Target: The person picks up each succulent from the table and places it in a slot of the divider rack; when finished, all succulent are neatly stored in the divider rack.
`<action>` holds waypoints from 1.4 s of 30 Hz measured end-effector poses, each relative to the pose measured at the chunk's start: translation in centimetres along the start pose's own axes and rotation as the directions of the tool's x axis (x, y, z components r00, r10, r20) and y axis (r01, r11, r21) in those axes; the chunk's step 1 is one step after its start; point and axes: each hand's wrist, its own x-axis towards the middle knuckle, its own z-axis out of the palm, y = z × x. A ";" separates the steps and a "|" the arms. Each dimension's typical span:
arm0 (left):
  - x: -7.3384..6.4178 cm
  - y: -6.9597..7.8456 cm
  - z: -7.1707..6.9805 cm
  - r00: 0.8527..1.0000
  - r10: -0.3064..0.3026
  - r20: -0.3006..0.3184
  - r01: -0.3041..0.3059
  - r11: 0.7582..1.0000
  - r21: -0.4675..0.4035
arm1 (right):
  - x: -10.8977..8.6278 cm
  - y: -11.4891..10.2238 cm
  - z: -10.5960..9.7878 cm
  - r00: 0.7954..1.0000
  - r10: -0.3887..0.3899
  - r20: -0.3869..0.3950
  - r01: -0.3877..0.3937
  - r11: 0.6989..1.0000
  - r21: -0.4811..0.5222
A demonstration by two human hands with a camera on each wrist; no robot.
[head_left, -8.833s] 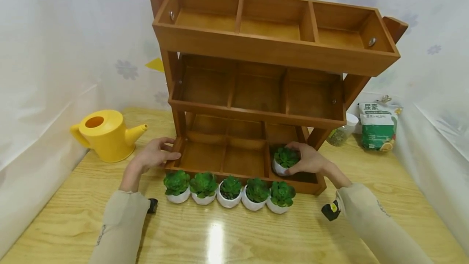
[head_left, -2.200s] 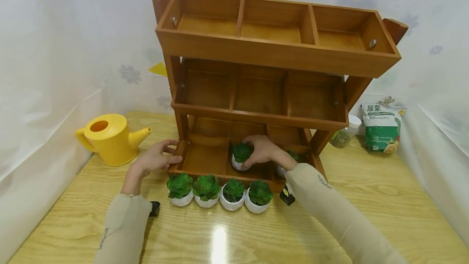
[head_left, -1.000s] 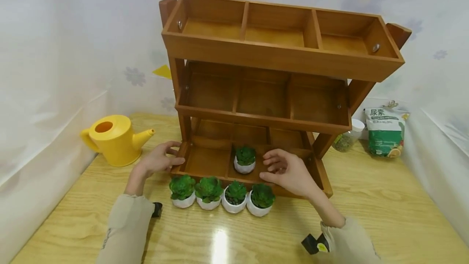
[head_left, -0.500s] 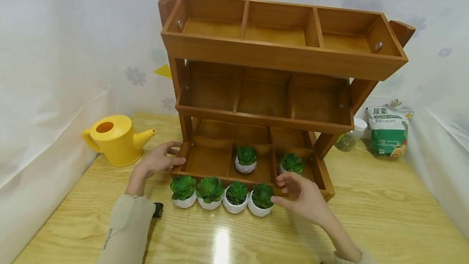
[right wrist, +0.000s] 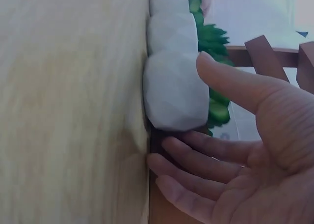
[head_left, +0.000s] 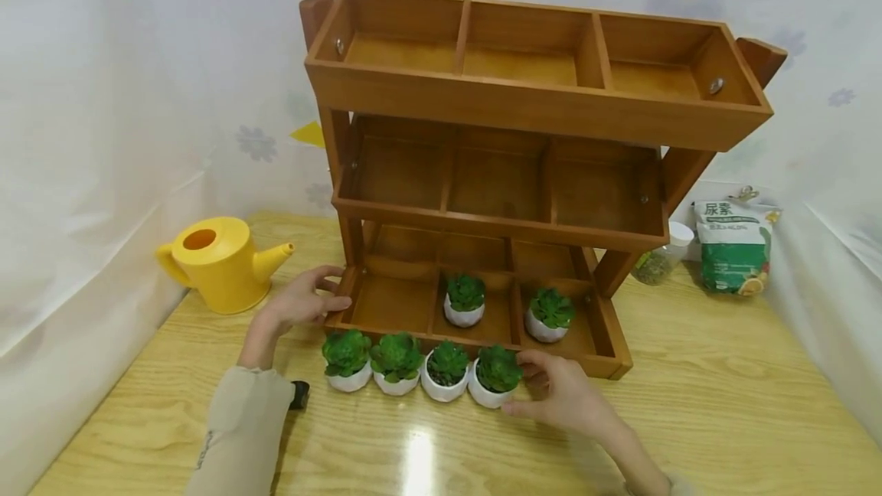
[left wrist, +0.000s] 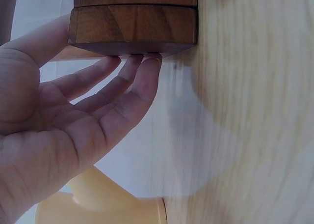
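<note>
At the lower left end of a three-tier wooden plant stand (head_left: 468,214), my left hand (head_left: 303,303) holds the bottom box by its end. In the left wrist view the fingertips (left wrist: 151,67) touch the wood's end face. Four potted succulents in white faceted pots line up before the stand. My right hand (head_left: 568,396) is spread at the rightmost potted succulent (head_left: 491,396), thumb toward its front and fingers behind; the right wrist view shows its white pot (right wrist: 174,89) between thumb and fingers. Other potted succulents sit in the middle (head_left: 465,311) and right (head_left: 547,326) compartments of the bottom tier.
A yellow watering can (head_left: 223,270) stands left on the wooden table (head_left: 723,419). Behind the stand's right side are a lidded clear jar (head_left: 654,262) and a green-and-white bag (head_left: 733,247). The upper tiers overhang the bottom box.
One succulent went into the right compartment, then another from the front row into the middle one. My right hand let go and moved down to the row's right end. My left hand stayed put.
</note>
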 end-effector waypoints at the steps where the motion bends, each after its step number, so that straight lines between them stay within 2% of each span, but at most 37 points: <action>1: 0.0 0.0 0.1 1.000 0.001 -0.002 -0.001 1.000 -0.001 | 0.0 -0.1 0.3 1.000 -0.005 -0.024 0.005 1.000 -0.007; 4: 0.1 0.0 0.2 1.000 0.008 0.001 -0.008 1.000 0.001 | 0.0 -0.5 1.1 0.995 0.002 -0.100 -0.003 1.000 -0.016; 9: 0.1 0.0 0.1 1.000 0.005 0.000 -0.005 1.000 0.009 | 0.1 -1.5 2.4 0.972 0.058 -0.228 -0.066 0.997 -0.030; 14: 0.1 0.0 0.0 1.000 0.008 0.001 -0.008 1.000 0.013 | 0.2 -2.1 2.9 0.955 0.098 -0.279 -0.112 0.993 -0.035; 17: 0.0 -0.1 0.0 1.000 0.005 0.005 -0.005 1.000 0.006 | 0.1 -2.2 2.8 0.955 0.111 -0.276 -0.124 0.992 -0.032; 20: 0.0 0.0 0.0 1.000 0.004 0.002 -0.004 1.000 0.004 | 0.0 -2.1 2.6 0.963 0.103 -0.250 -0.113 0.993 -0.027; 26: 0.1 0.1 0.0 1.000 0.011 -0.002 -0.011 1.000 -0.007 | 0.0 -1.6 2.0 0.986 0.008 -0.166 -0.016 0.999 -0.046; 29: 0.1 0.1 0.0 1.000 0.008 0.001 -0.008 1.000 -0.021 | 0.1 -1.5 1.9 0.991 -0.007 -0.132 0.001 0.999 -0.052; 34: 0.0 0.0 0.0 1.000 0.000 -0.002 0.000 1.000 -0.023 | 0.1 -1.5 1.9 0.994 0.036 -0.106 -0.038 0.999 -0.025; 42: 0.0 0.0 0.0 1.000 0.007 0.001 -0.007 1.000 -0.021 | 0.1 -1.5 1.7 0.988 0.094 -0.124 -0.095 0.995 -0.005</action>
